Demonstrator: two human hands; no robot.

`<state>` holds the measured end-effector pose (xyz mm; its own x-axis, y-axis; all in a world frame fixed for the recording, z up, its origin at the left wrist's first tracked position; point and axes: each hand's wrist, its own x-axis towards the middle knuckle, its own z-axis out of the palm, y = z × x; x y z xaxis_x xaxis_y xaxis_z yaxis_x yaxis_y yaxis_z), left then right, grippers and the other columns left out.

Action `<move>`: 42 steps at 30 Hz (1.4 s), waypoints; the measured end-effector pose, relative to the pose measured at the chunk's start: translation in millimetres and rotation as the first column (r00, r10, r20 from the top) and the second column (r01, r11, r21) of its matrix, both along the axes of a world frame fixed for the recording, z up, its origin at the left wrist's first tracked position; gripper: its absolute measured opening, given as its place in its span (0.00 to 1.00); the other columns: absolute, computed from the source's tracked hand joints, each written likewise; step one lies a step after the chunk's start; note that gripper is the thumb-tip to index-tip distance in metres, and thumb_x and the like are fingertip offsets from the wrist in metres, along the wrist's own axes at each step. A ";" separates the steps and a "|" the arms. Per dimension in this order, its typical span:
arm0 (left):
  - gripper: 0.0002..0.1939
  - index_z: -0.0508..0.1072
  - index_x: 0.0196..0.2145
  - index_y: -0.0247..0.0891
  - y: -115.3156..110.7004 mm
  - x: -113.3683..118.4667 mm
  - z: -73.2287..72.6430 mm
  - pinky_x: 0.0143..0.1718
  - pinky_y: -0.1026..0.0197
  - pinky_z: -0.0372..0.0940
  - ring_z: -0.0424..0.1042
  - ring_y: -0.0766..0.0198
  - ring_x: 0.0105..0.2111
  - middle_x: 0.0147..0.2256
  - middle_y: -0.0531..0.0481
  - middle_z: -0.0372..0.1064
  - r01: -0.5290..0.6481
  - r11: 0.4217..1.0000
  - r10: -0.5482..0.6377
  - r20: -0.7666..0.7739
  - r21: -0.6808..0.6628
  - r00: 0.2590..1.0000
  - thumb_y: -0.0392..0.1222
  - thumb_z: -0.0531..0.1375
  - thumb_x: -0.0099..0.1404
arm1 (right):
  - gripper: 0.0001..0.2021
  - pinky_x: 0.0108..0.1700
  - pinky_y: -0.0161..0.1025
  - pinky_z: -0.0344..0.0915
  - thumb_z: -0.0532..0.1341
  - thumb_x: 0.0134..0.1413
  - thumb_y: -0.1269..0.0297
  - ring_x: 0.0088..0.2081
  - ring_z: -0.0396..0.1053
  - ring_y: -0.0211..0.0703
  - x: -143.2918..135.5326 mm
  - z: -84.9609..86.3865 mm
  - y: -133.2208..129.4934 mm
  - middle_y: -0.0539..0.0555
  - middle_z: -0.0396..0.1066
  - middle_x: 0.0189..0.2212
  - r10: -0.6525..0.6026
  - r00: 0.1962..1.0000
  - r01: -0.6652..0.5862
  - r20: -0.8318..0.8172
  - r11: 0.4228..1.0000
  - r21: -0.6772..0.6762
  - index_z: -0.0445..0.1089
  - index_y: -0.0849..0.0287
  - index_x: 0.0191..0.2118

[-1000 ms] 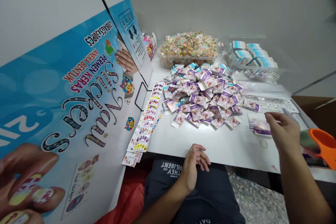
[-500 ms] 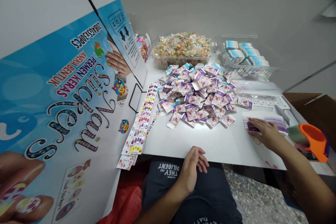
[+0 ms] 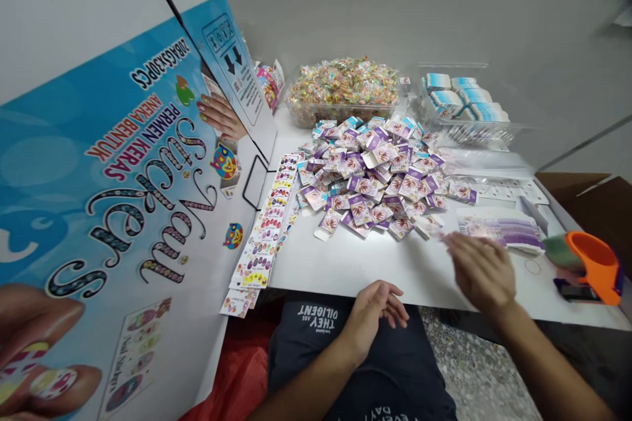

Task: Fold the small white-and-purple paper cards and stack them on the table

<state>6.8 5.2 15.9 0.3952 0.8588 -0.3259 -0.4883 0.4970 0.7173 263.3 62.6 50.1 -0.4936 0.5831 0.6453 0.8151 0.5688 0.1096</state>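
Note:
My right hand point(image 3: 481, 270) is over the table, just left of a stack of flat, unfolded purple-and-white cartons point(image 3: 501, 229). Its fingertips are pinched on a pale, motion-blurred piece that looks like one flat carton point(image 3: 438, 234). That piece overlaps the near right edge of a heap of small folded nail-sticker boxes point(image 3: 359, 209). Close to the table's front edge, above my lap, my left hand point(image 3: 368, 322) hangs with loosely bent fingers apart and nothing in them.
Sticker strips point(image 3: 266, 230) overhang the table's left front edge beside a large printed carton point(image 3: 148, 177). Behind the heap stand a tub of wrapped candies point(image 3: 343, 89) and a tub of blue-white packs point(image 3: 464, 102). An orange tape dispenser point(image 3: 595, 266) sits at right.
My right hand has moved left off the flat carton stack, carrying a pale flat piece toward the heap. My left hand has shifted slightly right.

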 end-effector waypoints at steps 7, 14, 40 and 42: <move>0.38 0.77 0.43 0.32 7.5 -16.8 13.5 0.36 0.60 0.67 0.76 0.57 0.35 0.35 0.41 0.77 0.003 0.995 0.030 0.348 -0.095 0.937 0.70 0.69 0.50 | 0.15 0.51 0.50 0.74 0.58 0.65 0.69 0.52 0.77 0.49 -96.8 -12.9 -83.9 0.53 0.79 0.51 0.419 0.894 -0.449 -0.161 0.833 -0.324 0.74 0.51 0.54; 0.33 0.72 0.28 0.33 1.4 -19.3 -2.4 0.14 0.69 0.48 0.57 0.75 0.12 0.15 0.57 0.63 0.089 0.992 -0.059 0.293 -0.087 0.954 0.66 0.75 0.41 | 0.22 0.53 0.58 0.71 0.66 0.57 0.69 0.54 0.72 0.58 -106.6 8.7 -73.0 0.62 0.75 0.55 0.165 0.896 -0.321 -0.413 0.882 -0.345 0.70 0.53 0.58; 0.23 0.76 0.37 0.33 4.9 -19.5 -0.7 0.36 0.57 0.68 0.75 0.58 0.30 0.28 0.47 0.76 0.062 0.988 -0.058 0.027 -0.141 0.998 0.60 0.62 0.65 | 0.09 0.49 0.50 0.72 0.57 0.64 0.72 0.49 0.69 0.50 -119.0 40.7 -33.6 0.59 0.71 0.47 0.139 0.931 -0.361 -0.337 0.486 -0.796 0.71 0.56 0.46; 0.24 0.75 0.36 0.33 6.8 -19.0 0.4 0.32 0.58 0.68 0.75 0.57 0.27 0.26 0.48 0.75 0.088 0.970 -0.061 0.122 -0.228 0.991 0.60 0.60 0.65 | 0.08 0.51 0.51 0.72 0.59 0.65 0.68 0.53 0.68 0.52 -122.2 27.3 -37.4 0.62 0.68 0.54 0.085 0.929 -0.341 -0.361 0.577 -0.742 0.70 0.56 0.48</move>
